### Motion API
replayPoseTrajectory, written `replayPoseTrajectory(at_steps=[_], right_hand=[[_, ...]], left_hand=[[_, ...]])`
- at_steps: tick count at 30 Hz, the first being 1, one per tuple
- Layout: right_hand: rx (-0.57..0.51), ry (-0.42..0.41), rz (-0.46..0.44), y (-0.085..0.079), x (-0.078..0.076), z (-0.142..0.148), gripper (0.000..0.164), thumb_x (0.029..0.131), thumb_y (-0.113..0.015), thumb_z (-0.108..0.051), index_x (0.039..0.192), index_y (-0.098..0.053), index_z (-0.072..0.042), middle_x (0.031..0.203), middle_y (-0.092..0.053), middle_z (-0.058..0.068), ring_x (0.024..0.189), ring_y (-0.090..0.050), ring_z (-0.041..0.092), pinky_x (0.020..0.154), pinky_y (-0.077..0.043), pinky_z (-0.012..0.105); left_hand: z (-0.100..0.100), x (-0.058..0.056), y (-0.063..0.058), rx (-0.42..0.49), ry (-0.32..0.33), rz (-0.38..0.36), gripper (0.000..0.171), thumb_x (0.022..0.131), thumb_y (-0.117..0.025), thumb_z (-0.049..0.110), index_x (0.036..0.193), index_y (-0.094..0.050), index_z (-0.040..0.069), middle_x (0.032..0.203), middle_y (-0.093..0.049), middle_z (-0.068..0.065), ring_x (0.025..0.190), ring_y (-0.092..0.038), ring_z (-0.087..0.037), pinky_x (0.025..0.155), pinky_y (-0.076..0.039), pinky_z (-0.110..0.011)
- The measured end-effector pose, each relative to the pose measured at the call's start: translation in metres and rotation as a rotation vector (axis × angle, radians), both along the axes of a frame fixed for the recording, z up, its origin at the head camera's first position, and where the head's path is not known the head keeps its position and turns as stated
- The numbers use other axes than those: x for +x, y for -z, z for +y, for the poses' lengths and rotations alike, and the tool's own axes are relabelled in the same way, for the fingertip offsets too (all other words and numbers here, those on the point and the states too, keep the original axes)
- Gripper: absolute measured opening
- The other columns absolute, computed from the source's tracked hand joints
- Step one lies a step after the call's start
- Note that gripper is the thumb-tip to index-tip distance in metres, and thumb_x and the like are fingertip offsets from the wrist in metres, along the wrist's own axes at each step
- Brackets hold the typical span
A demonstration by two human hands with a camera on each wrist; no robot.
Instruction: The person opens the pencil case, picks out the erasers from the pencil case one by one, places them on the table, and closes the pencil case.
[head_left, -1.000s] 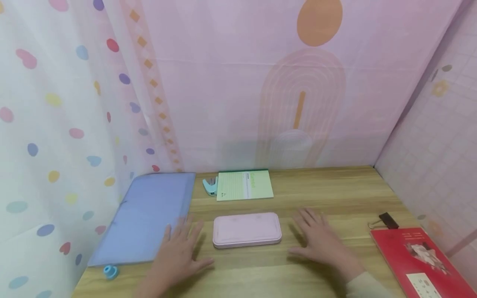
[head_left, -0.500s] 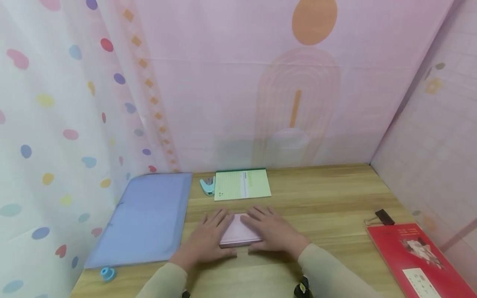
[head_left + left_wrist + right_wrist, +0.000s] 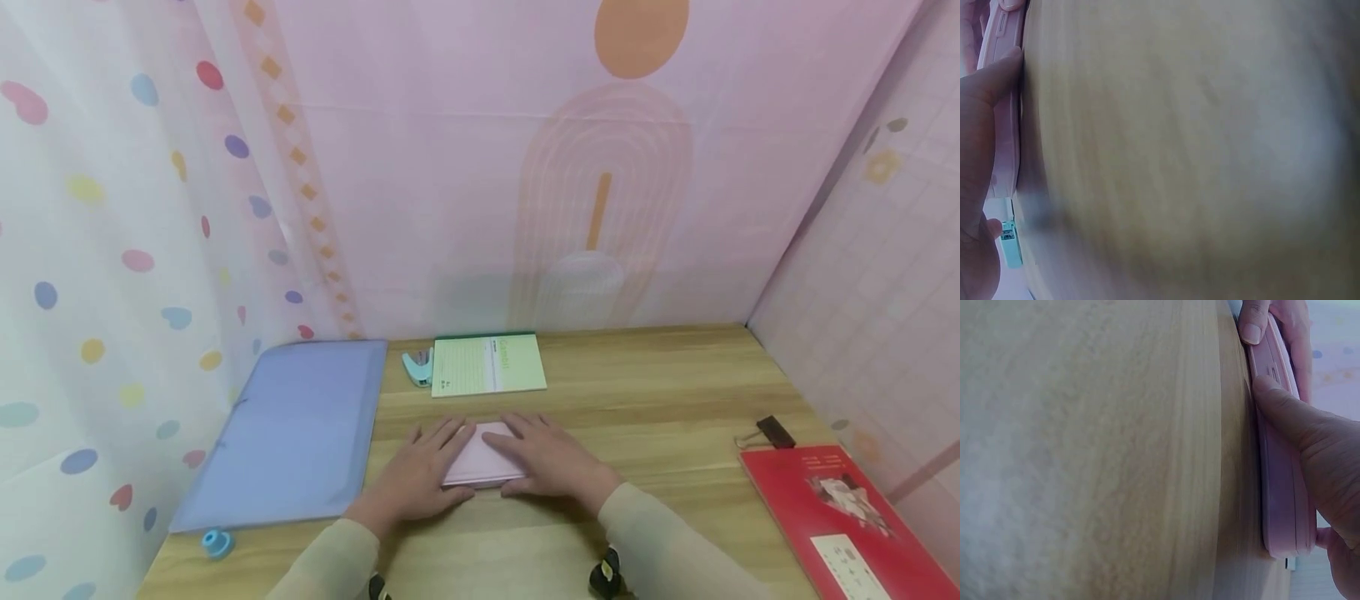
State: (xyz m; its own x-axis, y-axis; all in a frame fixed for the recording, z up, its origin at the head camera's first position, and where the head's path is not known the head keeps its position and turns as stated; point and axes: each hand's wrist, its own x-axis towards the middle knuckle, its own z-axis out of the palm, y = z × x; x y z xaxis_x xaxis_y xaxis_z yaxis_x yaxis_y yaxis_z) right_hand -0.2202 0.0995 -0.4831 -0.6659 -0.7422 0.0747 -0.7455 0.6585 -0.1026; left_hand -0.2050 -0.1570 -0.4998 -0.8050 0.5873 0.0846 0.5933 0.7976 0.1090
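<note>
A flat pink pencil case (image 3: 483, 458) lies on the wooden table in front of me, gripped by both hands. My left hand (image 3: 420, 475) covers its left end and my right hand (image 3: 558, 462) its right end, leaving the middle of the lid visible. Each hand's fingers reach over the top towards the far edge. In the right wrist view, both thumbs press the near side of the pencil case (image 3: 1282, 494), close to a small tab there. The left wrist view shows the left thumb (image 3: 1007, 69) along that same side. The fingertips are partly hidden behind the case.
Behind the case are a green notepad (image 3: 517, 367) and a small light-blue stapler (image 3: 418, 367). A blue folder (image 3: 292, 433) lies left, with a small blue stepped piece (image 3: 217, 543) near its front edge. At right are a red booklet (image 3: 825, 483) and a black binder clip (image 3: 776, 432).
Both hands were spread apart on either side of the pencil case. They came inward and took hold of its ends; over the last half second they have barely moved.
</note>
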Motion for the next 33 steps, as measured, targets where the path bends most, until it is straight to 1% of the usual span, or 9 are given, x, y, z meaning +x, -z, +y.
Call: replayPoseTrajectory(at_steps=[5,7,11,14,19,24,27,29,33], right_hand=[[0.019,-0.002,0.012,0.001,-0.001,0.001,0.082,0.083,-0.057,-0.066,0.151,-0.029,-0.031,0.154,-0.03,0.013,0.139,-0.031,0.034,0.112,-0.024,0.058],[0.023,-0.008,0.023,0.002,-0.002,0.001,0.081,0.084,-0.054,-0.067,0.152,-0.028,-0.031,0.154,-0.03,0.011,0.139,-0.031,0.033,0.112,-0.025,0.057],[0.032,-0.02,0.046,0.003,-0.002,0.002,0.079,0.087,-0.049,-0.068,0.152,-0.027,-0.03,0.154,-0.031,0.011,0.138,-0.031,0.032,0.112,-0.026,0.056],[0.035,-0.031,0.055,0.002,-0.002,0.002,0.078,0.088,-0.049,-0.067,0.152,-0.028,-0.029,0.154,-0.031,0.012,0.138,-0.032,0.033,0.111,-0.026,0.056],[0.046,-0.044,0.05,-0.001,-0.001,0.002,0.076,0.089,-0.048,-0.065,0.152,-0.028,-0.027,0.153,-0.031,0.013,0.138,-0.032,0.033,0.112,-0.026,0.056],[0.061,-0.044,0.03,-0.006,-0.001,0.002,0.075,0.09,-0.046,-0.064,0.153,-0.027,-0.027,0.153,-0.031,0.014,0.138,-0.032,0.034,0.112,-0.025,0.055],[0.06,-0.041,0.016,-0.007,-0.002,0.002,0.075,0.091,-0.046,-0.065,0.153,-0.026,-0.028,0.153,-0.031,0.014,0.138,-0.032,0.034,0.113,-0.025,0.055],[0.054,-0.039,0.006,-0.007,-0.002,0.003,0.075,0.09,-0.046,-0.065,0.153,-0.027,-0.028,0.153,-0.031,0.014,0.138,-0.032,0.033,0.113,-0.024,0.054],[0.009,-0.035,0.001,-0.003,-0.002,0.007,0.074,0.09,-0.046,-0.065,0.151,-0.031,-0.027,0.153,-0.032,0.012,0.138,-0.032,0.033,0.113,-0.024,0.054]], left_hand=[[0.001,-0.002,0.002,0.002,0.006,0.025,0.089,0.086,-0.047,0.07,0.154,-0.022,0.018,0.154,-0.03,-0.006,0.141,-0.027,-0.027,0.109,-0.023,-0.064],[0.002,-0.002,0.001,0.004,0.003,0.021,0.088,0.087,-0.047,0.07,0.154,-0.023,0.018,0.153,-0.031,-0.006,0.14,-0.028,-0.027,0.109,-0.023,-0.065],[0.005,-0.002,-0.001,0.007,0.002,0.033,0.086,0.087,-0.05,0.067,0.152,-0.026,0.016,0.151,-0.034,-0.006,0.139,-0.031,-0.028,0.109,-0.024,-0.065],[0.006,-0.003,-0.001,0.01,0.004,0.042,0.086,0.086,-0.053,0.065,0.152,-0.027,0.016,0.151,-0.035,-0.007,0.138,-0.031,-0.028,0.109,-0.023,-0.065],[0.005,-0.003,0.002,0.023,0.005,0.033,0.085,0.087,-0.054,0.063,0.152,-0.027,0.016,0.151,-0.034,-0.007,0.138,-0.031,-0.029,0.11,-0.021,-0.065],[0.004,-0.004,0.002,0.027,-0.004,0.032,0.084,0.086,-0.055,0.062,0.152,-0.027,0.017,0.151,-0.035,-0.006,0.139,-0.031,-0.028,0.112,-0.018,-0.063],[0.004,-0.004,0.002,0.045,-0.008,0.032,0.085,0.085,-0.058,0.062,0.151,-0.028,0.016,0.15,-0.036,-0.006,0.138,-0.031,-0.027,0.112,-0.018,-0.062],[0.004,-0.003,0.001,0.065,-0.01,0.034,0.086,0.084,-0.06,0.062,0.151,-0.03,0.016,0.149,-0.037,-0.006,0.138,-0.032,-0.027,0.112,-0.02,-0.061],[0.001,0.0,0.002,0.133,-0.04,0.023,0.091,0.079,-0.066,0.064,0.149,-0.034,0.014,0.147,-0.04,-0.007,0.135,-0.035,-0.026,0.113,-0.024,-0.055]])
